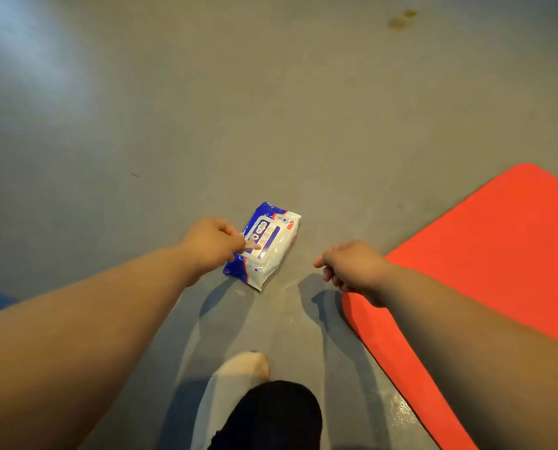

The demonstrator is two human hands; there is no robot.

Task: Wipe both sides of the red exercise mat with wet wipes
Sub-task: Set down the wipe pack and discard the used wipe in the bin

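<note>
A blue and white pack of wet wipes [266, 243] lies flat on the grey floor in the middle of the view. My left hand [211, 243] reaches over its near left edge, and its fingertips touch the lid flap on top of the pack. Whether they pinch the flap is unclear. My right hand [352, 269] hovers to the right of the pack with loosely curled fingers and holds nothing. The red exercise mat [498, 254] lies flat on the floor at the right, its near corner under my right wrist.
My foot in a white sock [238, 375] and a dark trouser leg [271, 417] stand at the bottom centre, between the pack and me. A brownish stain [400, 19] marks the floor far back. Bare grey floor [206, 108] spreads beyond the pack.
</note>
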